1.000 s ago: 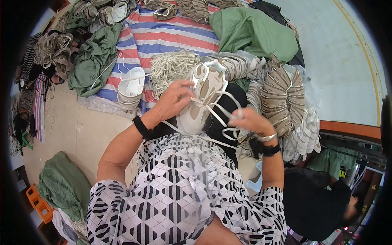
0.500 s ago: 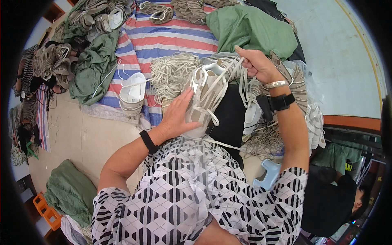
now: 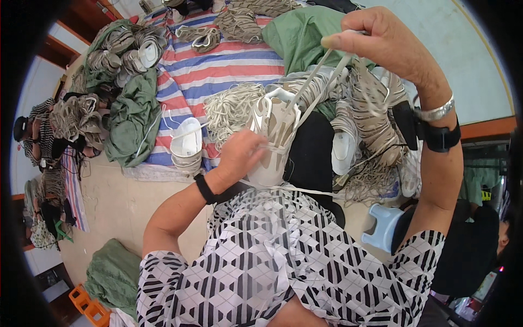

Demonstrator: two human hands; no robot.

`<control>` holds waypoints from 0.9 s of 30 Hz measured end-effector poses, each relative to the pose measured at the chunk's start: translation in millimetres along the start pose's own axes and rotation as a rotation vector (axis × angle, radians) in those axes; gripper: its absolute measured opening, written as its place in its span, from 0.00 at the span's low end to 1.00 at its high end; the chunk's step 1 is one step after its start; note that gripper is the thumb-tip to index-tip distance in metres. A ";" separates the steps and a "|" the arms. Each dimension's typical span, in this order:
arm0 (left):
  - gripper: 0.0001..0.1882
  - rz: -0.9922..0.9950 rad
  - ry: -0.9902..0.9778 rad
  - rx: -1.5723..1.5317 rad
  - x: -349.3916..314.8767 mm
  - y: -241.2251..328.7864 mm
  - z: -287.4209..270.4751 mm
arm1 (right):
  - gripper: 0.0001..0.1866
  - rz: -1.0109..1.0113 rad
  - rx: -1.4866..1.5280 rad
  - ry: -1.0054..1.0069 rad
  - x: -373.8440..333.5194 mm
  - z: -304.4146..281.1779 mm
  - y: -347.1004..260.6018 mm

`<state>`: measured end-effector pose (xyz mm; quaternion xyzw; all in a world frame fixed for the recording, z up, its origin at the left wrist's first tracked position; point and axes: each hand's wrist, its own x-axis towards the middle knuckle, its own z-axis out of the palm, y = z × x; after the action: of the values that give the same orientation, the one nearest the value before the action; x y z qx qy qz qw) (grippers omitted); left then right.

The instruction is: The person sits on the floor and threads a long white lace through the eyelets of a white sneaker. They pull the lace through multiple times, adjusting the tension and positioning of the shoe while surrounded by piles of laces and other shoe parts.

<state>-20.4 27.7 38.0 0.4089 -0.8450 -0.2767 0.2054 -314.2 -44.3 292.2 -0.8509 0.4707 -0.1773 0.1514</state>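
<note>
A white shoe upper point(image 3: 271, 139) lies on a black cloth point(image 3: 313, 158) over my lap. My left hand point(image 3: 239, 155) grips its near side and holds it steady. My right hand point(image 3: 384, 43) is raised high at the upper right, fingers pinched on a white lace point(image 3: 310, 87) that runs taut down into the upper. A silver bracelet and a black wrist strap sit on my right wrist, a black band on the left one.
A heap of white cord point(image 3: 231, 109) and a stack of white soles point(image 3: 187, 146) lie on a striped sheet point(image 3: 218, 60). Piles of laced uppers point(image 3: 376, 117), green cloths point(image 3: 133, 117) and a pale blue stool point(image 3: 384, 226) surround me. A seated person point(image 3: 41, 133) is at the far left.
My right hand has risen from the shoe upper to high on the right, drawing the lace tight. My left hand has stayed on the upper.
</note>
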 end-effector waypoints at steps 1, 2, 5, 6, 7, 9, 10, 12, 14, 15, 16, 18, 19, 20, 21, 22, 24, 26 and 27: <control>0.19 0.089 -0.001 0.061 4.8 2.9 -1.6 | 0.24 -0.003 0.001 -0.002 -2.9 2.8 -5.7; 0.16 0.147 0.004 0.120 10.9 6.5 -0.7 | 0.24 -0.004 -0.001 -0.005 -5.7 3.7 -10.2; 0.10 0.259 -0.047 0.269 26.6 13.5 0.8 | 0.25 -0.001 -0.071 0.034 -9.7 8.1 -14.3; 0.09 0.252 -0.111 0.308 30.9 14.8 0.5 | 0.25 0.002 -0.105 0.057 -10.9 8.2 -13.7; 0.09 0.234 -0.165 0.352 33.9 15.7 -0.3 | 0.25 -0.002 -0.102 0.059 -12.0 7.4 -12.6; 0.09 0.143 -0.278 0.374 38.8 17.8 -0.7 | 0.25 -0.017 -0.095 0.055 -14.1 6.1 -9.8; 0.09 0.103 -0.329 0.381 41.2 18.1 -1.4 | 0.25 -0.009 -0.086 0.040 -14.6 5.5 -8.0; 0.09 0.092 -0.323 0.368 42.8 19.0 -2.9 | 0.25 0.006 -0.065 0.003 -14.5 6.9 -4.6; 0.10 0.117 -0.290 0.344 42.3 20.4 -3.5 | 0.24 -0.019 -0.127 0.015 -11.3 10.5 -1.0; 0.10 0.144 -0.256 0.330 41.6 21.6 -3.0 | 0.24 -0.032 -0.162 0.022 -8.9 11.4 0.8; 0.10 0.167 -0.244 0.324 40.0 23.3 -2.2 | 0.23 -0.097 -0.312 0.158 -5.9 13.6 1.8; 0.10 0.221 -0.270 0.366 37.9 27.6 1.1 | 0.22 -0.224 -0.612 0.435 0.2 13.8 2.5; 0.10 0.251 -0.291 0.392 37.3 30.1 3.5 | 0.22 -0.156 -0.591 0.325 2.2 12.4 2.2; 0.10 0.304 -0.284 0.383 38.2 32.8 7.4 | 0.21 -0.089 -0.564 0.211 4.0 9.8 1.5; 0.10 0.309 -0.270 0.419 39.4 35.0 11.3 | 0.21 -0.027 -0.534 0.093 5.3 8.0 0.0; 0.10 0.309 -0.279 0.452 41.6 36.7 15.6 | 0.21 -0.030 -0.499 0.103 6.2 6.8 -1.6; 0.09 0.290 -0.309 0.511 45.5 37.9 22.5 | 0.22 -0.035 -0.433 0.124 5.9 6.7 -4.4; 0.09 0.282 -0.301 0.543 47.6 34.9 25.7 | 0.21 -0.083 -0.469 0.216 3.2 11.1 -5.6; 0.09 0.254 -0.310 0.485 47.2 32.4 25.7 | 0.21 -0.108 -0.491 0.265 1.4 14.2 -5.3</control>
<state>-81.2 14.0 44.7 0.2900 -0.9520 -0.0981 0.0037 -303.3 -41.5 282.0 -0.8554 0.4693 -0.1754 -0.1316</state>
